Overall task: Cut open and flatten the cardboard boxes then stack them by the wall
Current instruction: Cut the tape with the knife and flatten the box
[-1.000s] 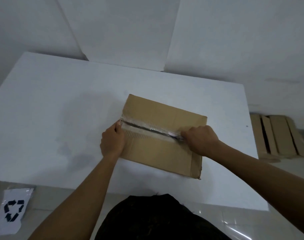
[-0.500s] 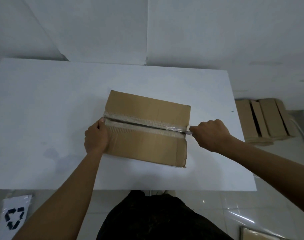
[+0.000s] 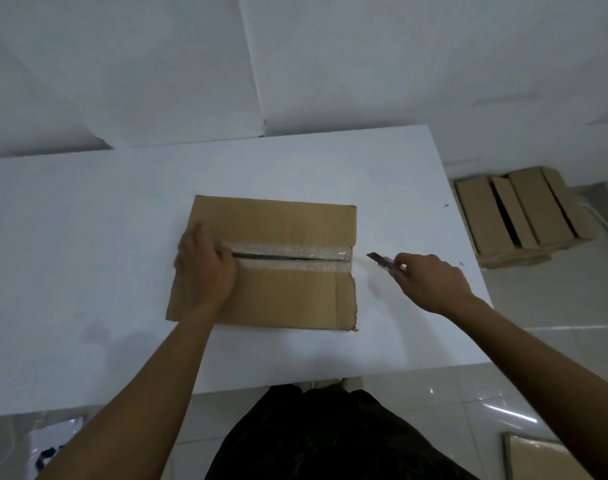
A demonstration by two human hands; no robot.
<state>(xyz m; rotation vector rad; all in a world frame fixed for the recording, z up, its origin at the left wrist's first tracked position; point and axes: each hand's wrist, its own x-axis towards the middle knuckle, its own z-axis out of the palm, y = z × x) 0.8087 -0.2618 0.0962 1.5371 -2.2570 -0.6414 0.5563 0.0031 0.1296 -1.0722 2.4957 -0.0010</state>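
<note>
A brown cardboard box [image 3: 282, 292] lies on the white table [image 3: 88, 254], its taped top seam slit open along the middle as a dark gap. My left hand [image 3: 205, 271] presses flat on the box's left end, fingers over the start of the seam. My right hand [image 3: 430, 282] is off the box to its right and grips a utility knife [image 3: 382, 260], whose blade points left toward the box's right edge without touching it.
A stack of flattened cardboard boxes [image 3: 517, 216] lies on the floor by the wall, right of the table. Another cardboard piece [image 3: 541, 462] shows at the bottom right. A plastic bag [image 3: 49, 445] lies on the floor at bottom left.
My right hand drew the knife rightward along the taped seam and out past the box's right edge. My left hand shifted from the left edge onto the box top.
</note>
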